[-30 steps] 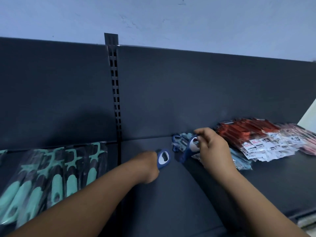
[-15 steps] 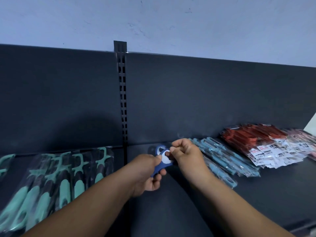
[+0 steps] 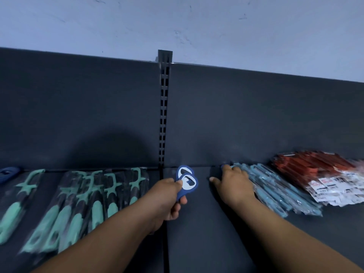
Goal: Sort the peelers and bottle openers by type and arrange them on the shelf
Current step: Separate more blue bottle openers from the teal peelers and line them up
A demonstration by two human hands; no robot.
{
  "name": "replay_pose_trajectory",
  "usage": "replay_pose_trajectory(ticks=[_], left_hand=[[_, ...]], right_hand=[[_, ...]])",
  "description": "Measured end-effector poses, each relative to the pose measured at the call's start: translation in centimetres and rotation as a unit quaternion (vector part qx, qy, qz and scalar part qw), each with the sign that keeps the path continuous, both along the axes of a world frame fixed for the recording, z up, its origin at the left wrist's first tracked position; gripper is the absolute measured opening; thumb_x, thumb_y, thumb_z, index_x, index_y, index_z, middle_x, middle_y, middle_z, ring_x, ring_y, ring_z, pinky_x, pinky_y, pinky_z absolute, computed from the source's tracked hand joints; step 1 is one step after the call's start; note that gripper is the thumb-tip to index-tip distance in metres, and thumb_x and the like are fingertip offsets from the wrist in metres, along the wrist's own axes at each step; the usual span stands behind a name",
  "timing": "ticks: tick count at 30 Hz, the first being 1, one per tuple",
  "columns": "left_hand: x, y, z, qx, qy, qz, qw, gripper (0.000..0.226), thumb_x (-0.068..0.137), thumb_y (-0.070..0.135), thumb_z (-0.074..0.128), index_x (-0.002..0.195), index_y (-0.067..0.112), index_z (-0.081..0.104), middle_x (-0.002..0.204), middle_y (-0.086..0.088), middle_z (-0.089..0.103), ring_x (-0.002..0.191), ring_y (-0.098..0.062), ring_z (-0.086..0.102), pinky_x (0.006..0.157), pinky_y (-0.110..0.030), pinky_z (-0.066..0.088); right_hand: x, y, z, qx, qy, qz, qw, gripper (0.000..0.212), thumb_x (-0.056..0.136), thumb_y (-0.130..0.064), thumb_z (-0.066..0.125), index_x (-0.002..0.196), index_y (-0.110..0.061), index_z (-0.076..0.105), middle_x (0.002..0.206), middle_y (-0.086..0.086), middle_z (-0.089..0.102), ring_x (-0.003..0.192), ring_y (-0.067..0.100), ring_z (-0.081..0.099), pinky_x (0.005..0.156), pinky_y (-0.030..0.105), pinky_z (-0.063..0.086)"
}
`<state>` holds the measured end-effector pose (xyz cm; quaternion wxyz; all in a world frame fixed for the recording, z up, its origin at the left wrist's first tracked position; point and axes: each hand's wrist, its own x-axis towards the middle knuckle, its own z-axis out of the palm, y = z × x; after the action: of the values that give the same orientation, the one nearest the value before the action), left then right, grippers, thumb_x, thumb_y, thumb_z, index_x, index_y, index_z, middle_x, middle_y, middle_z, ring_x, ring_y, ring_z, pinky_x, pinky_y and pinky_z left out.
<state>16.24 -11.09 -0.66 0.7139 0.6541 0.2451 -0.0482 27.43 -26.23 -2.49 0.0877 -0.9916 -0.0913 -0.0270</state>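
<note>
My left hand [image 3: 167, 196] grips two dark blue bottle openers [image 3: 187, 181] by their handles, their white-lined heads stacked and pointing up above the shelf [image 3: 199, 239]. My right hand [image 3: 233, 184] lies palm down at the left end of a pile of light blue packaged peelers [image 3: 279, 192]. Its fingertips touch a small dark blue item [image 3: 223, 166] at the shelf's back, and its thumb is spread out to the left. Most of that item is hidden by the fingers.
Teal-handled peelers in clear packets [image 3: 78, 203] lie in a row on the left shelf section. Red packaged peelers with white labels [image 3: 319, 172] are stacked at the right. Another dark blue item [image 3: 7, 172] sits at the far left. A slotted upright [image 3: 164, 115] divides the dark back panel.
My right hand let go of the opener it brought to my left hand and moved right, back to the blue peeler pile. My left hand now holds two openers instead of one.
</note>
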Motion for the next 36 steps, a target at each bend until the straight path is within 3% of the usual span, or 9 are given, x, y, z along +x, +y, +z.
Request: replay_pose_trajectory(ticks=[5, 10, 13, 16, 18, 26, 30, 33, 36], left_hand=[[-0.6, 0.7, 0.2, -0.020, -0.007, 0.023, 0.999, 0.021, 0.101, 0.025, 0.039, 0.087, 0.016, 0.053, 0.057, -0.001, 0.053, 0.043, -0.010, 0.038, 0.045, -0.018, 0.035], [-0.9, 1.2, 0.6, -0.056, -0.016, 0.052, 0.997, 0.022, 0.102, 0.025, 0.038, 0.088, 0.020, 0.054, 0.057, -0.001, 0.053, 0.042, -0.010, 0.038, 0.046, -0.018, 0.035], [-1.1, 1.4, 0.6, -0.065, -0.022, 0.068, 0.995, 0.023, 0.102, 0.026, 0.038, 0.087, 0.021, 0.054, 0.059, -0.002, 0.053, 0.044, -0.010, 0.038, 0.047, -0.018, 0.036], [-1.2, 1.5, 0.7, -0.071, -0.034, 0.086, 0.993, 0.022, 0.102, 0.027, 0.039, 0.087, 0.020, 0.052, 0.060, -0.002, 0.053, 0.046, -0.012, 0.041, 0.048, -0.019, 0.038], [-1.2, 1.3, 1.0, -0.078, -0.049, 0.091, 0.992, 0.020, 0.102, 0.026, 0.038, 0.092, 0.020, 0.053, 0.066, -0.004, 0.057, 0.051, -0.014, 0.049, 0.051, -0.023, 0.045], [-2.8, 1.6, 2.0, -0.110, -0.072, 0.113, 0.985, 0.029, 0.103, 0.033, 0.035, 0.093, 0.017, 0.057, 0.057, -0.006, 0.057, 0.039, -0.013, 0.048, 0.042, -0.019, 0.043], [-3.9, 2.8, 2.0, -0.090, -0.065, 0.149, 0.983, 0.037, 0.100, 0.035, 0.034, 0.083, 0.017, 0.062, 0.046, -0.001, 0.049, 0.038, -0.009, 0.032, 0.041, -0.016, 0.025], [-5.1, 3.9, 2.4, -0.066, -0.064, 0.141, 0.986, 0.030, 0.098, 0.026, 0.034, 0.079, 0.020, 0.056, 0.050, 0.001, 0.045, 0.038, -0.008, 0.028, 0.041, -0.016, 0.021], [-6.2, 5.5, 2.7, -0.021, -0.084, 0.140, 0.986, 0.025, 0.099, 0.026, 0.036, 0.081, 0.020, 0.052, 0.062, -0.003, 0.045, 0.039, -0.008, 0.028, 0.040, -0.016, 0.021]], right_hand=[[-0.1, 1.0, 1.0, 0.000, -0.037, 0.031, 0.999, 0.023, 0.089, -0.004, 0.043, 0.112, -0.006, 0.048, 0.117, 0.021, 0.056, 0.107, 0.038, 0.055, 0.089, 0.038, 0.044], [-1.4, 1.5, 2.0, -0.009, -0.016, 0.077, 0.997, 0.020, 0.086, -0.002, 0.045, 0.104, -0.010, 0.040, 0.108, 0.017, 0.063, 0.102, 0.034, 0.061, 0.082, 0.036, 0.047], [-1.7, 1.5, 2.3, 0.152, 0.064, 0.061, 0.984, 0.033, 0.084, -0.005, 0.053, 0.115, -0.014, 0.044, 0.104, 0.009, 0.064, 0.096, 0.028, 0.063, 0.081, 0.032, 0.050], [-3.5, 2.3, 3.8, 0.536, 0.268, 0.059, 0.798, 0.062, 0.083, 0.014, 0.052, 0.130, -0.026, 0.042, 0.095, 0.006, 0.062, 0.077, 0.018, 0.063, 0.058, 0.029, 0.053], [-5.1, 3.3, 4.5, 0.625, 0.325, 0.080, 0.705, 0.064, 0.084, 0.020, 0.049, 0.126, -0.028, 0.045, 0.102, 0.008, 0.059, 0.078, 0.017, 0.063, 0.053, 0.025, 0.054], [-7.9, 6.8, 4.0, 0.458, 0.151, 0.170, 0.859, 0.064, 0.073, -0.006, 0.077, 0.121, -0.030, 0.043, 0.098, -0.008, 0.063, 0.084, 0.003, 0.062, 0.075, 0.017, 0.050], [-8.8, 8.0, 4.3, 0.446, 0.185, 0.207, 0.851, 0.055, 0.071, -0.011, 0.081, 0.112, -0.028, 0.050, 0.101, -0.006, 0.065, 0.077, -0.002, 0.065, 0.066, 0.012, 0.049], [-9.3, 9.8, 4.5, 0.511, 0.264, 0.226, 0.787, 0.069, 0.076, 0.003, 0.072, 0.131, -0.024, 0.041, 0.110, 0.000, 0.064, 0.088, 0.005, 0.067, 0.075, 0.020, 0.053], [-9.8, 12.5, 5.1, 0.638, 0.371, 0.196, 0.645, 0.053, 0.088, 0.002, 0.059, 0.129, -0.030, 0.046, 0.113, 0.004, 0.061, 0.091, 0.021, 0.066, 0.083, 0.042, 0.053]])
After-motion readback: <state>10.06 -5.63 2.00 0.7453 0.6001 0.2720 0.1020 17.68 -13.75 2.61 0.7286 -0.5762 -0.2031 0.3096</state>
